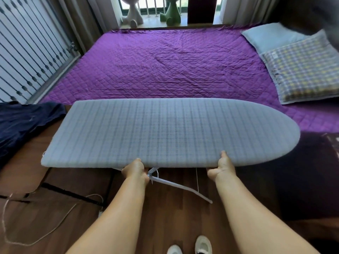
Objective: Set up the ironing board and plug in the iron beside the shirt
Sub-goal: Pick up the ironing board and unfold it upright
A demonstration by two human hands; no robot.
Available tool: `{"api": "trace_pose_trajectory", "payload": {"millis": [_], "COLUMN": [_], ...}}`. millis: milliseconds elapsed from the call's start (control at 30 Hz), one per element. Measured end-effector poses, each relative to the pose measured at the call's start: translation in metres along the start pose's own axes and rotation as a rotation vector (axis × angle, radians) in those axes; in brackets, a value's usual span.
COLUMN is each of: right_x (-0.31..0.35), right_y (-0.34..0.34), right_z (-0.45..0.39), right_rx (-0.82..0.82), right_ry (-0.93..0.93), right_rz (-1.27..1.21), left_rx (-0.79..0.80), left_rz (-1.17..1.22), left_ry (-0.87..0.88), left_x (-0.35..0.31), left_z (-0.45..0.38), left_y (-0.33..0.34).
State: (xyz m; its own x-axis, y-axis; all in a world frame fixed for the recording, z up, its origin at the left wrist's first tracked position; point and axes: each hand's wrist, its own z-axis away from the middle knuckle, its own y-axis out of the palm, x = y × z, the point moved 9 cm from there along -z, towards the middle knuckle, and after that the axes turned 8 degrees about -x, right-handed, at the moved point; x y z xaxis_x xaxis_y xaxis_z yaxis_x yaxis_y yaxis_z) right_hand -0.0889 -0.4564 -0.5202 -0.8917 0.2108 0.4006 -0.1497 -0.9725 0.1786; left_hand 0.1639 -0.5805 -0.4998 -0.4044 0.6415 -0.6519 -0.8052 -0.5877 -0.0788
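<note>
A grey-blue checked ironing board (165,131) lies flat across the middle of the view, rounded nose to the right, blurred by motion. My left hand (135,169) grips its near edge from below, left of centre. My right hand (222,168) grips the same edge further right, thumb on top. A white metal leg (179,186) sticks out beneath the board between my hands. A dark navy garment (22,121) lies on a wooden surface at the left. No iron is in view.
A bed with a purple quilt (165,63) fills the space behind the board, with a checked pillow (304,72) at right. A thin pale cord (36,233) loops on the wooden floor at lower left. Dark furniture (302,176) stands at right. My white shoes (201,245) show below.
</note>
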Motion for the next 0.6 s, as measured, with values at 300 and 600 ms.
{"api": "trace_pose_trajectory", "payload": {"millis": [300, 600], "right_x": [0.017, 0.086], "right_y": [-0.001, 0.015], "right_z": [0.028, 0.074], "right_rx": [-0.097, 0.014], "right_ry": [-0.169, -0.636], "right_rz": [0.093, 0.197], "left_rx": [-0.089, 0.507], "left_rz": [-0.092, -0.222], "left_ry": [0.181, 0.486], "left_x": [-0.019, -0.029], "left_z": [0.036, 0.119], "left_y": [-0.001, 0.076]}}
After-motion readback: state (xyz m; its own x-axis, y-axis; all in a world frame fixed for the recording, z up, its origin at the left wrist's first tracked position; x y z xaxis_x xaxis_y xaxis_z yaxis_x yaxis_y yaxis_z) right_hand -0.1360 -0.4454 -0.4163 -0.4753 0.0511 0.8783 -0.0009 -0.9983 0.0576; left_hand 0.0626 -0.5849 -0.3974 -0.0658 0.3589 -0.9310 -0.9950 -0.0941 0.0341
